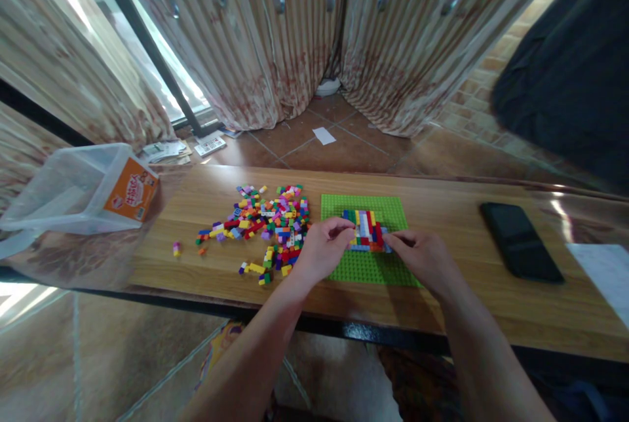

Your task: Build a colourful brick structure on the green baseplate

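A small structure of toy building bricks [364,228] in blue, yellow, white, red and green stands on a green studded baseplate [363,272]. My left hand [324,246] is at its left side, fingers curled and thumb and fingertips closed against the edge. From the right, my right hand [423,255] pinches at the opposite side, by some light blue bricks. Its fingertips touch the structure, and any small loose brick between them is too small to make out. A loose pile of mixed bricks [265,213] spreads left of the baseplate, partly behind my left hand.
On the wooden table [472,304], a black phone [521,242] lies to the right, beside a white sheet [597,271]. A clear plastic box [63,189] with an orange label is at the far left. Patterned curtains [246,48] hang beyond the table.
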Demonstrator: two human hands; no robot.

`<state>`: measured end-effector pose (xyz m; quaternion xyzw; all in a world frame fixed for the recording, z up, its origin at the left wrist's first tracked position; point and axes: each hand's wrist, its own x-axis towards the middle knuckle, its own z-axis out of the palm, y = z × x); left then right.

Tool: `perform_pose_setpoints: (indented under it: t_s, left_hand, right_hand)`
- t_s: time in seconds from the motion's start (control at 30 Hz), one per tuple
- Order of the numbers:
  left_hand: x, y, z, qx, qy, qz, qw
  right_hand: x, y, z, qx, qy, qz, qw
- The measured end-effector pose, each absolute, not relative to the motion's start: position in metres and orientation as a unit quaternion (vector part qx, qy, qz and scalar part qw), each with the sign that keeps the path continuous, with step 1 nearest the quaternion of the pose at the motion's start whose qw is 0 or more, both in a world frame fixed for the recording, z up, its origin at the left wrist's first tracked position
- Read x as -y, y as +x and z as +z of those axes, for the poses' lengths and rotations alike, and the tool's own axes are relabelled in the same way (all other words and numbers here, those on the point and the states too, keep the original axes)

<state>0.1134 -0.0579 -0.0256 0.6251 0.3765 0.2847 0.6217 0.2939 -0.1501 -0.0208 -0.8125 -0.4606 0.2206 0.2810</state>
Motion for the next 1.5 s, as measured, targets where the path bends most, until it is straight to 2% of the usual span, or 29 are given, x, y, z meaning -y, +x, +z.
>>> perform_pose_setpoints:
  t_s: [0.5,0.83,1.3,1.37,1.5]
  left_hand:
    - [0.056,0.112,-0.030,-0.372,0.667,0.274,0.585]
    - [0.056,0.111,-0.029,-0.376,0.669,0.266,0.584]
    - [0.049,0.105,-0.025,-0.385,0.666,0.292,0.568]
    - [0.041,0.099,-0.022,-0.397,0.641,0.317,0.576]
    - [0.025,0.081,-0.012,-0.419,0.588,0.389,0.573]
  right_hand:
    - [0.147,0.293,-0.025,0.437,-0.821,0.213,0.300]
    - [0.143,0.292,-0.034,0.323,-0.781,0.333,0.417]
    - [0.145,0.292,-0.036,0.311,-0.800,0.350,0.376]
    - [0.146,0.295,-0.033,0.298,-0.802,0.335,0.394]
    - [0.144,0.293,-0.018,0.284,-0.791,0.234,0.488]
